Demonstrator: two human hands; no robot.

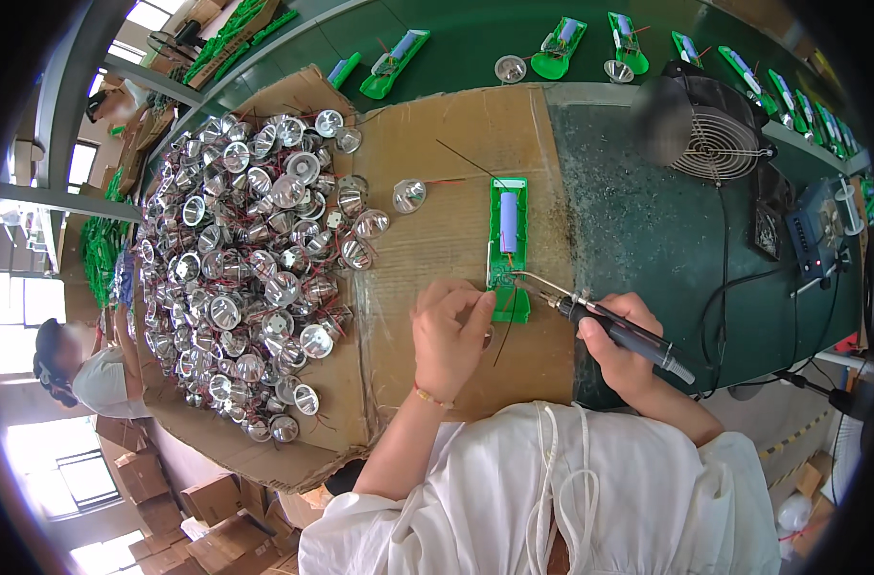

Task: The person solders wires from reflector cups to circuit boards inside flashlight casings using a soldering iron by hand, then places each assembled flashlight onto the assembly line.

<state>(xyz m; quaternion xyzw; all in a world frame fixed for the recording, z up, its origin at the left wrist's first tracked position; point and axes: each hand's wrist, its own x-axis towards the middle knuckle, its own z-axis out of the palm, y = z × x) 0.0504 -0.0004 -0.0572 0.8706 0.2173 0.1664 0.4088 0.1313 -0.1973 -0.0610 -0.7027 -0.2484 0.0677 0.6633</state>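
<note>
A green circuit board (pixel 510 240) with a blue cylindrical battery cell on it lies on a cardboard sheet (pixel 437 153). My left hand (pixel 448 331) pinches a thin wire at the board's near end, fingers closed on it. My right hand (pixel 621 345) grips a dark-handled soldering iron (pixel 614 326), whose metal tip points left and touches the board's lower part. A silver reflector cup sits half hidden under my left hand.
A large heap of silver reflector cups with red wires (pixel 250 268) covers the cardboard at left. A small fan (pixel 710 134) and a soldering station (pixel 820 235) stand at right. More green boards (pixel 562 43) line the far conveyor. Another person (pixel 78 369) sits at far left.
</note>
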